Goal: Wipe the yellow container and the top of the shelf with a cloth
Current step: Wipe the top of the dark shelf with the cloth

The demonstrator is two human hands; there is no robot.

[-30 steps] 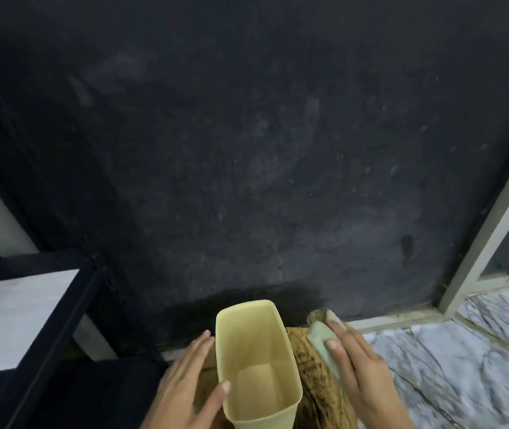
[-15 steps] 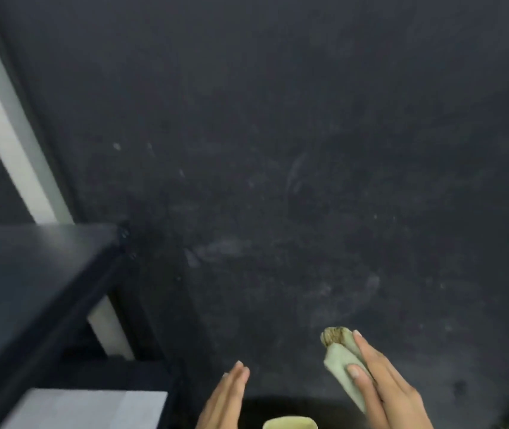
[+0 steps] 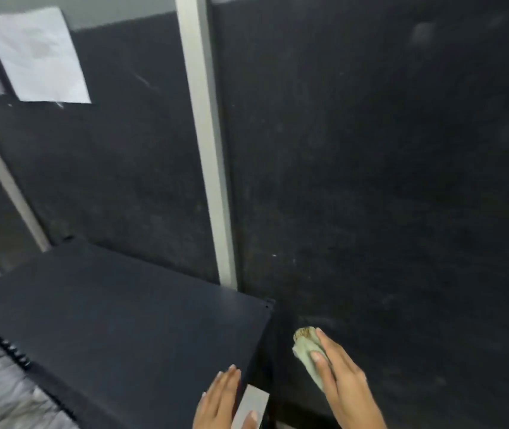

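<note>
The picture is dim and mostly dark, the white paper [image 3: 35, 55] in the upper left looks smeared and blurry, and straight lines bend near the edges of the frame.

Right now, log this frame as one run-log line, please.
stage: shelf top not yet wiped | right hand: holding cloth, beside shelf | left hand: open, empty, at shelf edge | container: out of view
</note>
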